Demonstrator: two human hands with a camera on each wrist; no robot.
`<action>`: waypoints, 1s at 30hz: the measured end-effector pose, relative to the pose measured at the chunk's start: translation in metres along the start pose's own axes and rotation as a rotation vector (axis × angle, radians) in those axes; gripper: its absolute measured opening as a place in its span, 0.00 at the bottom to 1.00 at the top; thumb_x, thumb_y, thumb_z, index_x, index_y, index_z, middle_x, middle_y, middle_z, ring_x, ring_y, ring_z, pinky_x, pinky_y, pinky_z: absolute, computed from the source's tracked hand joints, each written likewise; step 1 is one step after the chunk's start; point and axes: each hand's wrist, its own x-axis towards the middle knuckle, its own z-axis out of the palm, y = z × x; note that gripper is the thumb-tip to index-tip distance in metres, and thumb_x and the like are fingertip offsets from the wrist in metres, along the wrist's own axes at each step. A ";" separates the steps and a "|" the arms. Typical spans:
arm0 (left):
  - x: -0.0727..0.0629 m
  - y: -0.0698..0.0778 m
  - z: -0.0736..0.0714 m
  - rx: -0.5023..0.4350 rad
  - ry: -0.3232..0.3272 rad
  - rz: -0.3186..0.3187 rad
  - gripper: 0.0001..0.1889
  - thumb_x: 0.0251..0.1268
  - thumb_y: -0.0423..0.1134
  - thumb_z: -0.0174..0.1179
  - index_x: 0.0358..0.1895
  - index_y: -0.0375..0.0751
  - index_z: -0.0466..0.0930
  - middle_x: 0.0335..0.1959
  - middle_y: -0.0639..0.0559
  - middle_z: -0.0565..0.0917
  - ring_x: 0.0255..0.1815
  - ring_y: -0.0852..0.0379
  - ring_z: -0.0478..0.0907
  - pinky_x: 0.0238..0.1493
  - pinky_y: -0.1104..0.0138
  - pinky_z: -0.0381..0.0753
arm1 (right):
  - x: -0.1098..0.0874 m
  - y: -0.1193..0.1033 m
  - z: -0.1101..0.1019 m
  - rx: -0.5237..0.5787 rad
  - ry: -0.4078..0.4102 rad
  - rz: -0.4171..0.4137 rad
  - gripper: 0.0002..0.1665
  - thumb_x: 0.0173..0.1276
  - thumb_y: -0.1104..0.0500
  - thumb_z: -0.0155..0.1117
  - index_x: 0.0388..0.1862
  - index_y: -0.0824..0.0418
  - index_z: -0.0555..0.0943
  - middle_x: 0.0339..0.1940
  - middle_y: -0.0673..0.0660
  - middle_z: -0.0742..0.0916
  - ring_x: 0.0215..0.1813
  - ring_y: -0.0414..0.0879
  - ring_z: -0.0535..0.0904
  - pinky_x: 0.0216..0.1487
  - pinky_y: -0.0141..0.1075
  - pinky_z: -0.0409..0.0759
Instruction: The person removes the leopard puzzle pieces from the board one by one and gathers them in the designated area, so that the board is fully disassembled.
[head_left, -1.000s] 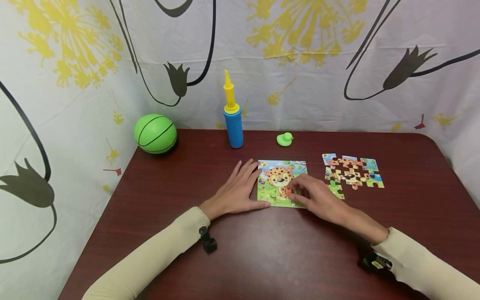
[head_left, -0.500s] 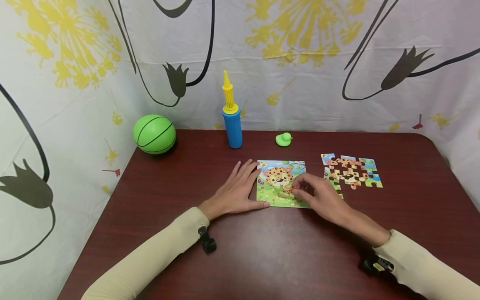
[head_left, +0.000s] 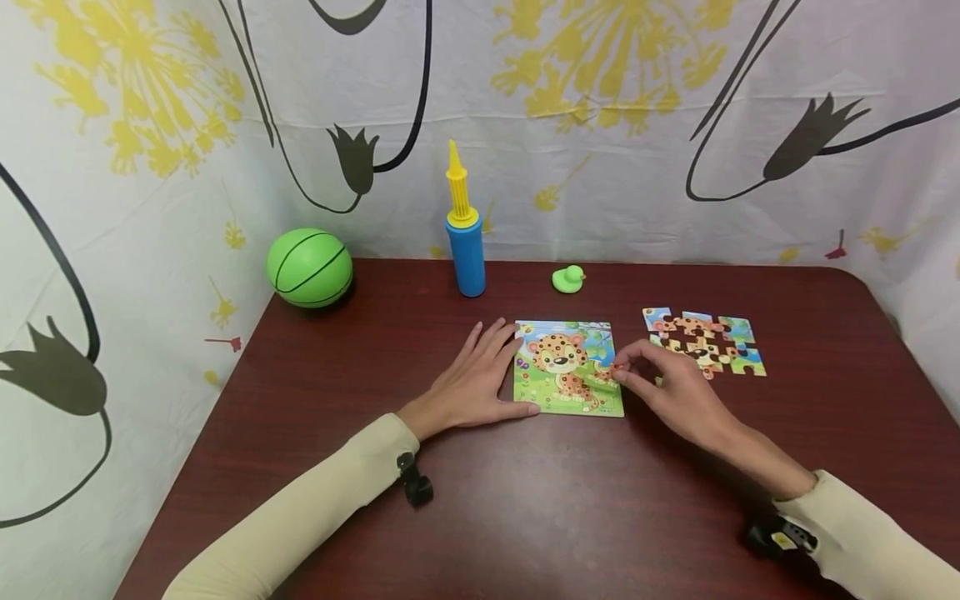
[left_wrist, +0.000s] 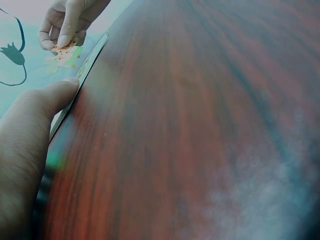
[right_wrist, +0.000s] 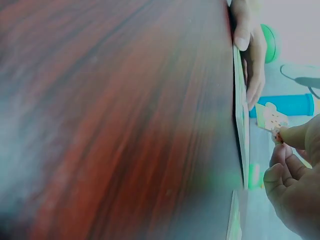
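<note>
A square puzzle board (head_left: 542, 395) printed with a spotted leopard cub lies at the middle of the table. My left hand (head_left: 474, 382) rests at its left side, fingers extended along the edge and thumb at the near left corner. Between thumb and fingertips, my right hand (head_left: 678, 392) pinches a puzzle piece (head_left: 602, 374) with orange spots and green, over the board's right part. In the right wrist view the puzzle piece (right_wrist: 270, 118) is raised above the board, tilted. The left wrist view also has the piece (left_wrist: 64, 59) below the right fingertips.
Several loose puzzle pieces (head_left: 701, 348) lie grouped right of the board, partly behind the right hand. Along the back stand a green ball (head_left: 310, 268), a blue and yellow hand pump (head_left: 469, 258) and a green toy duck (head_left: 567, 280). A patterned curtain (head_left: 615, 200) hangs behind the table.
My right hand has moved right, carrying the puzzle piece from over the cub's body to the board's right edge, uncovering the printed body. My left hand has stayed in place.
</note>
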 end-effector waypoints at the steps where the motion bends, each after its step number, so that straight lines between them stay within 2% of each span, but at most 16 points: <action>1: 0.000 0.000 0.000 -0.001 -0.001 0.000 0.60 0.66 0.81 0.59 0.89 0.40 0.57 0.91 0.43 0.54 0.93 0.44 0.42 0.90 0.44 0.35 | -0.001 0.001 -0.001 -0.006 0.006 0.006 0.11 0.76 0.69 0.74 0.47 0.53 0.86 0.37 0.47 0.90 0.33 0.40 0.78 0.34 0.31 0.74; 5: 0.000 0.000 0.000 0.000 -0.003 0.001 0.61 0.66 0.81 0.59 0.89 0.41 0.57 0.91 0.43 0.54 0.93 0.44 0.42 0.90 0.44 0.35 | -0.006 0.004 -0.007 -0.031 0.034 0.029 0.10 0.76 0.67 0.74 0.47 0.52 0.86 0.37 0.47 0.90 0.34 0.39 0.79 0.36 0.29 0.74; 10: 0.000 0.000 0.000 0.008 -0.001 0.002 0.60 0.66 0.81 0.59 0.89 0.41 0.57 0.91 0.43 0.54 0.93 0.44 0.43 0.90 0.44 0.35 | -0.012 0.009 -0.014 -0.053 0.053 0.063 0.10 0.77 0.67 0.74 0.48 0.53 0.86 0.36 0.48 0.89 0.32 0.41 0.78 0.32 0.30 0.73; 19: 0.000 -0.001 0.000 0.004 0.001 0.003 0.60 0.66 0.81 0.59 0.89 0.41 0.57 0.91 0.43 0.54 0.93 0.43 0.43 0.90 0.43 0.36 | -0.025 0.020 -0.028 -0.080 0.076 0.115 0.09 0.77 0.67 0.74 0.50 0.57 0.86 0.41 0.51 0.91 0.36 0.40 0.84 0.37 0.25 0.76; 30: 0.000 0.000 -0.001 0.005 -0.010 -0.006 0.60 0.66 0.81 0.59 0.89 0.41 0.57 0.91 0.43 0.54 0.93 0.44 0.42 0.90 0.44 0.35 | -0.042 0.038 -0.047 -0.091 0.102 0.133 0.11 0.75 0.68 0.75 0.50 0.54 0.88 0.43 0.50 0.90 0.42 0.29 0.82 0.45 0.17 0.75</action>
